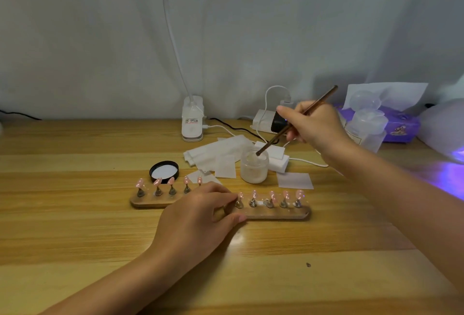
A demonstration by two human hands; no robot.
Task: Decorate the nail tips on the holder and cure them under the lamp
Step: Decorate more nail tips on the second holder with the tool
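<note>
Currently: worktop (pixel 75 226). Holder (pixel 276 214), long axis left-right, pinched by your left hand (pixel 198 224). Jar (pixel 254 165) just behind it. Brush (pixel 296 121), held pen-fashion in your right hand (pixel 316 126), tip in jar. Nail tips (pixel 271 195): toward you from the brush; right hand nearer.

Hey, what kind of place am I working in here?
Probably a home nail-art desk: pink nail tips on a wooden holder, a brush dipped in a small jar, and a violet-glowing lamp.
</note>
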